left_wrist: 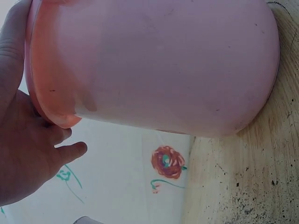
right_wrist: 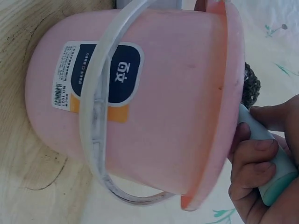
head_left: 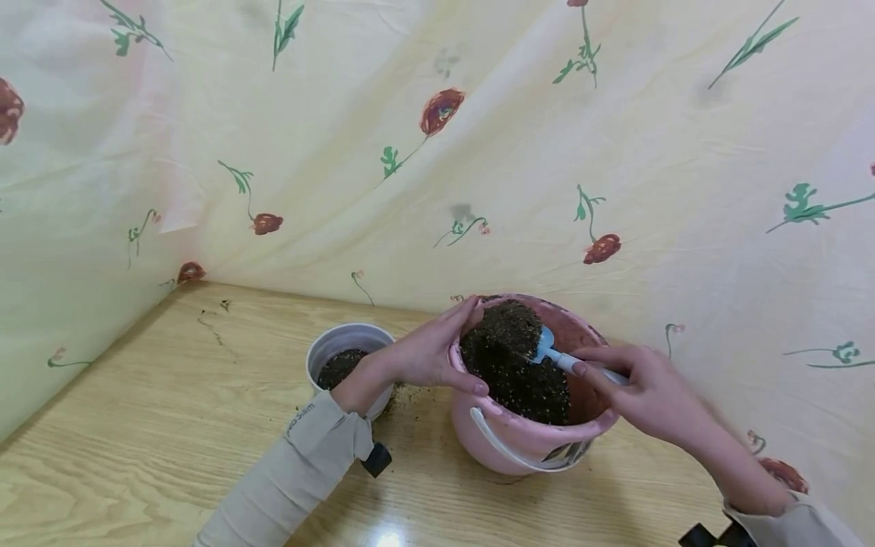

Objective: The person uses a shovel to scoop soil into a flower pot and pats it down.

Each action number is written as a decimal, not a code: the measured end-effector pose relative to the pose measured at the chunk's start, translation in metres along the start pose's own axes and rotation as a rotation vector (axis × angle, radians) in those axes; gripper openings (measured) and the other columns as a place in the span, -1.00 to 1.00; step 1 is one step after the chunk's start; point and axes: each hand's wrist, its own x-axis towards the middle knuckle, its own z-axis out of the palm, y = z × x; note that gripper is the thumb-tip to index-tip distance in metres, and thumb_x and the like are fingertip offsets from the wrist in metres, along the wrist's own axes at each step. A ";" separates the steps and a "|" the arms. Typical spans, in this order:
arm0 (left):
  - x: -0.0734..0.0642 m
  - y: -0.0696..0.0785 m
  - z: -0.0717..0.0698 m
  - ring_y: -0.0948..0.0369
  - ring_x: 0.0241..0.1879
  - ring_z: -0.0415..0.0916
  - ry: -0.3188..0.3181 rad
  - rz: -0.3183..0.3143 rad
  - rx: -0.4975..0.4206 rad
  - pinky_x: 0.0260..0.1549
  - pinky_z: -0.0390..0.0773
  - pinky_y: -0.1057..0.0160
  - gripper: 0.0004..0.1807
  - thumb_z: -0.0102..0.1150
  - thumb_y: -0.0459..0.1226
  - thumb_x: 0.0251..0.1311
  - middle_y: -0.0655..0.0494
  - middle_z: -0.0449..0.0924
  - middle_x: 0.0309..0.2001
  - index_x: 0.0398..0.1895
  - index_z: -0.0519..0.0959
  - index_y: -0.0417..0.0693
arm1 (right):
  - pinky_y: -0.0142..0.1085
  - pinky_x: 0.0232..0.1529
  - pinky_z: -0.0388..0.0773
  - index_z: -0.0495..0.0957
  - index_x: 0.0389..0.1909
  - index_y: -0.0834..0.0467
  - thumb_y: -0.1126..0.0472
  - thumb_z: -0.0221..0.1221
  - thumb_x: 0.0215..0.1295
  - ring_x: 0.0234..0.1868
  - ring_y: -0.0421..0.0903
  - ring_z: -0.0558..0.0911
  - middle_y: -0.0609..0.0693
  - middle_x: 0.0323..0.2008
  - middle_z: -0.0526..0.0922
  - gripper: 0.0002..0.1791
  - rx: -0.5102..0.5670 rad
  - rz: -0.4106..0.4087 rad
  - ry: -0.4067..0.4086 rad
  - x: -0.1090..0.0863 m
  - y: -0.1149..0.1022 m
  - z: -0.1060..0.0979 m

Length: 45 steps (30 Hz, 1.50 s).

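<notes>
Soil (head_left: 509, 391), dark and flecked with pale bits, heaps up inside the pink bucket (head_left: 478, 441) on the wooden tabletop (head_left: 137, 403), and both hands are at its mouth, apart from each other. The left hand (head_left: 432, 353) has the near-left rim, thumb and fingers clamped round it. Across from it, the right hand (head_left: 645, 387) grips the pale handle of a little blue trowel (head_left: 562, 358), its blade down against the soil. Look to the left: a light pot (head_left: 352, 336) sits behind the left forearm, dark soil in it too, crumbs (head_left: 405, 399) strewn beside it. The bucket's white handle (right_wrist: 93, 116) hangs across a blue-and-white label (right_wrist: 126, 70). Behind everything, flowered cloth (head_left: 328, 152).
</notes>
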 end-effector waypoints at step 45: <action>-0.068 -0.009 -0.028 0.10 0.50 -0.24 0.222 -0.052 0.027 0.36 0.05 -0.14 0.36 0.50 0.11 -0.16 0.24 -0.34 0.54 0.54 -0.35 0.29 | -0.41 -0.76 0.13 0.72 -0.08 0.00 -0.02 0.19 0.33 -0.83 -0.35 0.09 -0.29 -0.81 0.30 -0.72 -0.119 -0.071 -0.074 0.023 -0.077 0.006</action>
